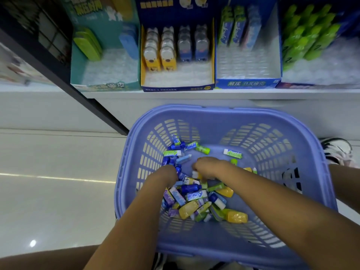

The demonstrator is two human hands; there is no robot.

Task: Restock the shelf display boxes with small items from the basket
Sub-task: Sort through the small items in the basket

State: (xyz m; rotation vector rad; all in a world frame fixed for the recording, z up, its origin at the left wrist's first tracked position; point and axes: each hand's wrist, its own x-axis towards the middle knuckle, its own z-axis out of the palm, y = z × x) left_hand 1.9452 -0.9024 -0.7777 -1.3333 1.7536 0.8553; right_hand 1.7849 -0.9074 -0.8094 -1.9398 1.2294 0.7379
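Inside the basket [214,112], the items [194,195] lay heaped at the bottom, below the shelf [175,94] and its part-filled boxes [247,82]. Both the left hand [167,172] and right hand [208,166] reached into the heap. Their fingers were buried among the items, so whether they were apart or clamped on anything could not be told. The items were judged light, stiff and slick-wrapped, and best pinched across the narrow sides.

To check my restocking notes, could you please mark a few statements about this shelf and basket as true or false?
1. The left hand and right hand are both inside the lavender slotted plastic basket. True.
2. The basket is empty. False: small wrapped items lie piled in it.
3. The dark blue cardboard display box holds bear-shaped items. True.
4. The teal cardboard display box is full. False: items stand only at its back.
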